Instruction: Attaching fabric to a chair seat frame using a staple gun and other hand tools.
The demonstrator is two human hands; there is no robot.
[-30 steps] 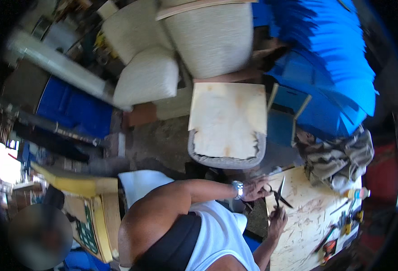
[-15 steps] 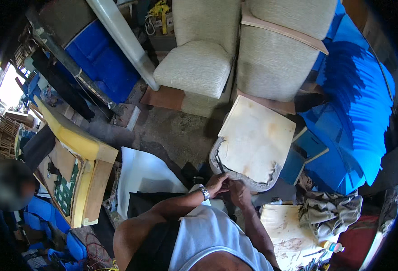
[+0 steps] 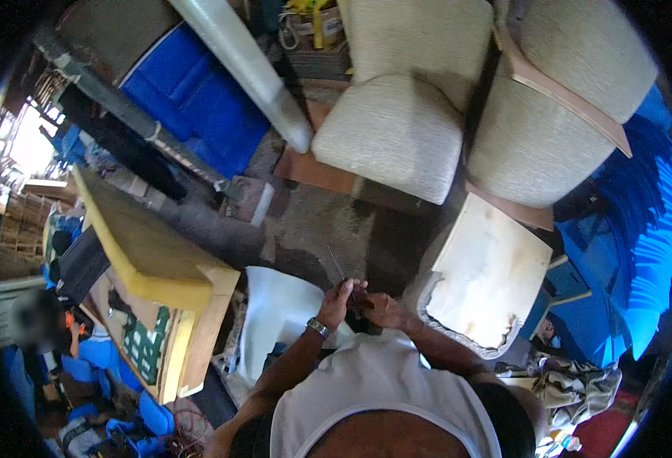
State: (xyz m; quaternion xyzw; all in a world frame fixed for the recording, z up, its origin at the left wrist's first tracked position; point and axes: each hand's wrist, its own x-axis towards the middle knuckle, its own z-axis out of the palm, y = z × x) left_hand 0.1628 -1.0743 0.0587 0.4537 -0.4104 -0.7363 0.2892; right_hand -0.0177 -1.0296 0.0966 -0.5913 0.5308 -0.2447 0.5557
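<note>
In front of my chest, my left hand (image 3: 337, 305) and my right hand (image 3: 385, 311) are closed close together. A thin metal tool (image 3: 337, 262) with a slim straight shaft juts up and away from my left hand. Something small and dark reddish (image 3: 362, 296) shows between the hands; whether it is the tool's handle I cannot tell. My right fingers curl inward, and what they grip is mostly hidden. To the right of my hands lies a seat pad (image 3: 492, 267) with a pale, stained top sheet, ragged at the near edge over grey padding.
Beige upholstered seats (image 3: 397, 137) stand ahead. A yellow foam-and-wood seat frame (image 3: 198, 294) is at left, beside a white sheet (image 3: 278, 305). Blue material (image 3: 633, 252) is heaped at right, near a crumpled cloth (image 3: 572, 389). Another person (image 3: 72, 336) is at far left.
My hands have moved off the near edge of the seat pad and are now left of it, over the floor. The tool's shaft now points up and away. The view has shifted.
</note>
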